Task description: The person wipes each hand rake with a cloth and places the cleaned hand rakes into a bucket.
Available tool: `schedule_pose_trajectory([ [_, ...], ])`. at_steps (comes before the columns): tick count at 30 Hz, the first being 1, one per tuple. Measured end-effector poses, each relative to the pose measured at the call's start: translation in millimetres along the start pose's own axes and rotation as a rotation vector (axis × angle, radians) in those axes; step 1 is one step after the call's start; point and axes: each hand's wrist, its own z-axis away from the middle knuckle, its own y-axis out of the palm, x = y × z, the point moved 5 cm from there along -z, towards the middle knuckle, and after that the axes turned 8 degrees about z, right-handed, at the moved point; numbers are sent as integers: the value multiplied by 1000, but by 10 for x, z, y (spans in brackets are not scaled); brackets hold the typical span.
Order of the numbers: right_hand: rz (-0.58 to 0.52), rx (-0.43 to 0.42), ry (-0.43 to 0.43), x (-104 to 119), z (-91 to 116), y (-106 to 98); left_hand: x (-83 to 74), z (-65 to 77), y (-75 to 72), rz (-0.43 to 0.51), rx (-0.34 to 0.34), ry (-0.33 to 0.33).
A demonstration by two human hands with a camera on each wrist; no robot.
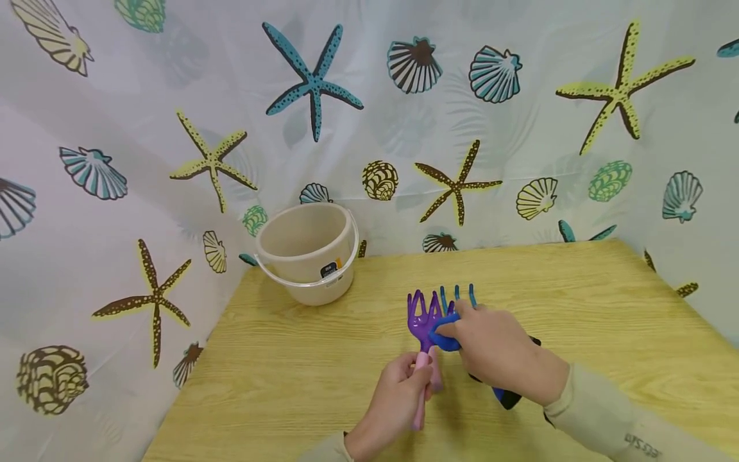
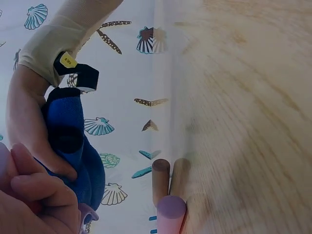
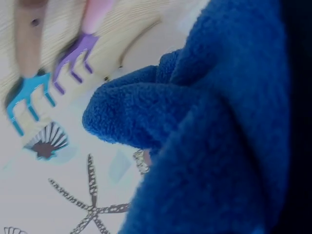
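Note:
My left hand (image 1: pixel 395 391) grips the pink handle (image 1: pixel 419 407) of a purple hand fork (image 1: pixel 421 326), its tines pointing away from me. A fuzzy blue cloth (image 1: pixel 443 335) is held in my right hand (image 1: pixel 502 343), its folded edge right at the fork's head. In the right wrist view the cloth fills much of the picture. Just behind the hands lie two small rakes: a purple rake (image 3: pixel 78 56) with a pink handle, and a blue rake (image 3: pixel 30 92) with a wooden handle. My right hand hides part of the blue rake in the head view.
A beige bucket (image 1: pixel 312 295) with a white carrying handle stands at the table's back left. The wood-grain table (image 1: pixel 271 385) meets a white curtain (image 1: pixel 358 128) printed with starfish and shells behind and at both sides.

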Motion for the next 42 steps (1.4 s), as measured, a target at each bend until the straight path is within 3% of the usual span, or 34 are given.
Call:
schedule_pose_trajectory([
  [10,25,36,82,-179,-18,104,19,9,-19,16,-9,-19],
  [19,-106,-16,-35,65,38,-66,12,-37,-14,47,-20,-14],
  [27,-42,-45,18,16,-12,-9,2,-66,-18,36,-37,-13],
  [37,43,-149,78,-271,-62,169,6,-31,4,10,-13,-14],
  [42,95,-183,51,-264,-62,201,14,-20,16,18,-10,-32],
])
